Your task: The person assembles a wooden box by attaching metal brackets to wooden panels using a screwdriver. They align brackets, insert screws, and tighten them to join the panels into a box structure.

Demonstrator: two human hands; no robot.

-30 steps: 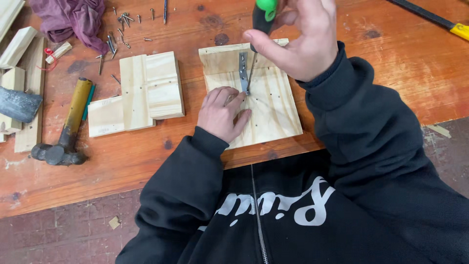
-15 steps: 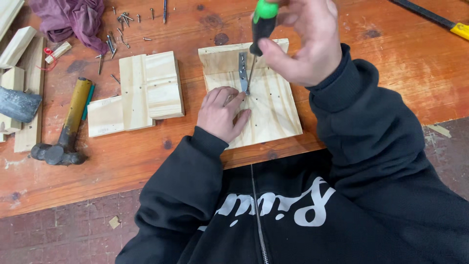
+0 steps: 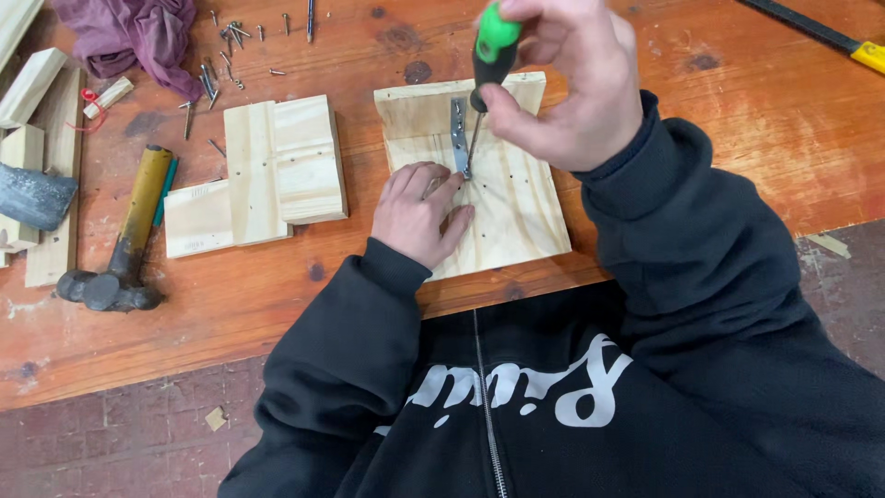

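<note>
My right hand (image 3: pixel 567 78) grips a screwdriver with a green and black handle (image 3: pixel 493 46), held upright. Its tip meets the lower end of a small metal strip (image 3: pixel 458 129) on a pale wooden board assembly (image 3: pixel 502 212). My left hand (image 3: pixel 422 212) lies flat on that board, fingertips pinched next to the screwdriver tip. Whatever sits under the fingertips is hidden. The board rests on a reddish wooden workbench (image 3: pixel 277 304).
A second pale wood assembly (image 3: pixel 258 175) lies to the left. A hammer (image 3: pixel 124 235) rests further left beside wood offcuts (image 3: pixel 32 88). Loose screws and nails (image 3: pixel 226 46) and a purple cloth (image 3: pixel 129 37) are at the back. A yellow-ended tool (image 3: pixel 867 55) lies far right.
My right hand has shifted slightly around the screwdriver handle, which shows more green now. My left hand and the board have stayed put.
</note>
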